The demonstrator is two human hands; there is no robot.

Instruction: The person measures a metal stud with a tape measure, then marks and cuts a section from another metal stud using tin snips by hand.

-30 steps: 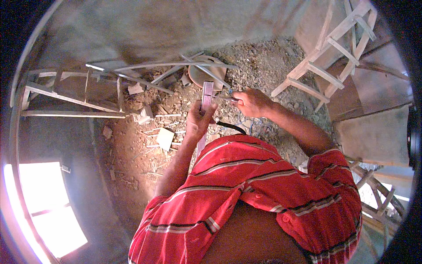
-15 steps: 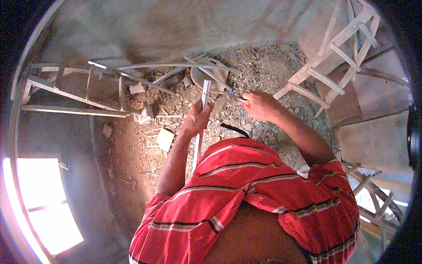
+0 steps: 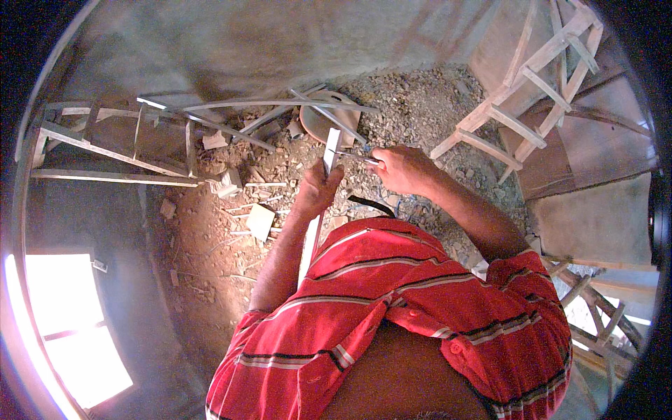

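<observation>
A long, narrow pale strip stands up from my lap, gripped in my left hand with the thumb across it. Just right of the strip, my right hand is closed on a thin metal tool, whose tip meets the strip near its top end. The tool's exact type is too small to make out. Below my hands a short black band or hose shows against the rubble; its ends are hidden.
Rubble covers the floor, with a shallow pan, loose strips and a pale square tile. Wooden ladder-like frames stand at the left and right. A bright window is at lower left.
The strip has turned, showing a whiter face than the pinkish one a second ago. My right hand moved slightly away from it, then back left toward it, still holding the tool.
</observation>
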